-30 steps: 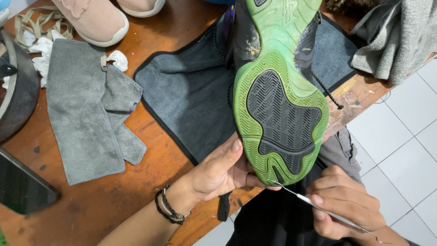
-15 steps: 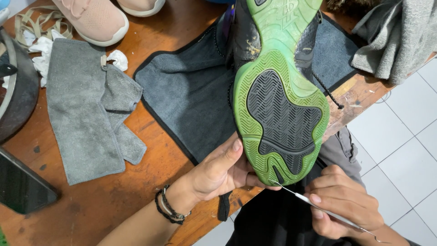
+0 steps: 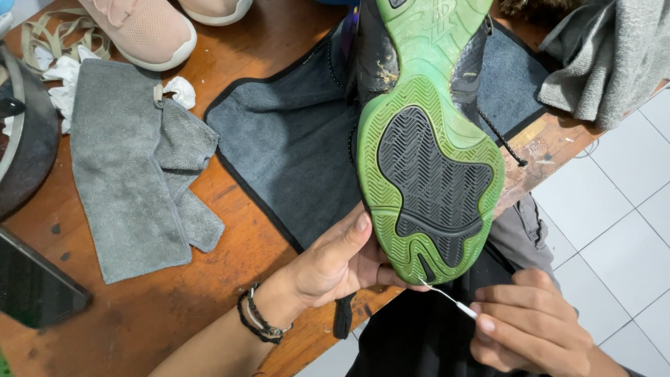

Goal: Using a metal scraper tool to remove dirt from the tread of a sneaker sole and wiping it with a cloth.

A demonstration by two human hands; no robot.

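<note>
Over the tabletop's (image 3: 230,272) near edge, the left hand (image 3: 335,262) keeps its grip closed on a green-soled shoe (image 3: 426,160), sole up above a dark mat (image 3: 286,146). Just beside it, the right hand (image 3: 530,331) pinches a thin white pick (image 3: 447,299) touching the sole's tip.

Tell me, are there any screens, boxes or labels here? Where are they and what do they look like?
Dark screen: a flat black rectangle, a phone or tablet, lying on the wooden table at the lower left edge, partly out of view, nothing lit on it.
Small tag: pale loop on the top edge of the grey cloth.
No boxes or signs.
</note>
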